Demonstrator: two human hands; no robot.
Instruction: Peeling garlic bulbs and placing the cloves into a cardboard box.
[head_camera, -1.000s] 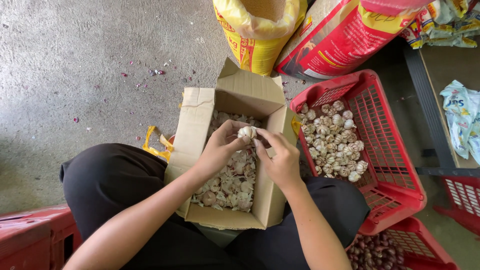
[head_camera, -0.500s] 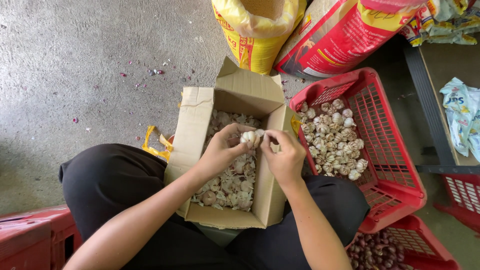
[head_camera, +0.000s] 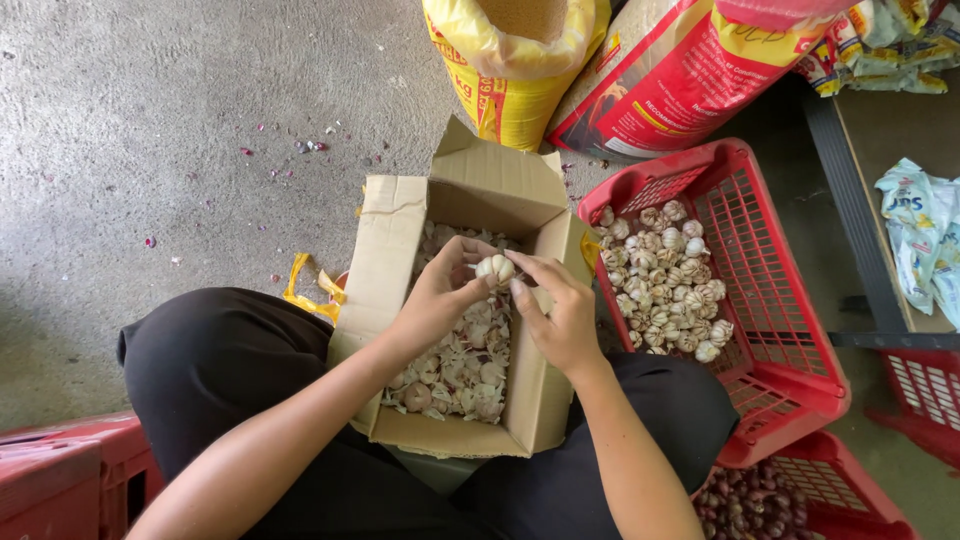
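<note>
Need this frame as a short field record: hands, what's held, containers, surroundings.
left hand: fingers on garlic bulb, over cardboard box
right hand: fingertips at the same bulb, palm down
cardboard box: open, on lap, holds papery garlic skins and pieces
red basket: right of box, holds whole garlic bulbs
second red basket: lower right, dark reddish bulbs
sacks: yellow and red, standing behind the box
floor: grey concrete, scattered peel bits

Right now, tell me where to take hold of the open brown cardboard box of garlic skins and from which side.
Grip the open brown cardboard box by its two long side walls, coming in from above with one hand on each. Its top is open with the flaps folded outward, so the wall edges are bare. Both the left hand and the right hand are busy over it, holding a white garlic bulb.
</note>
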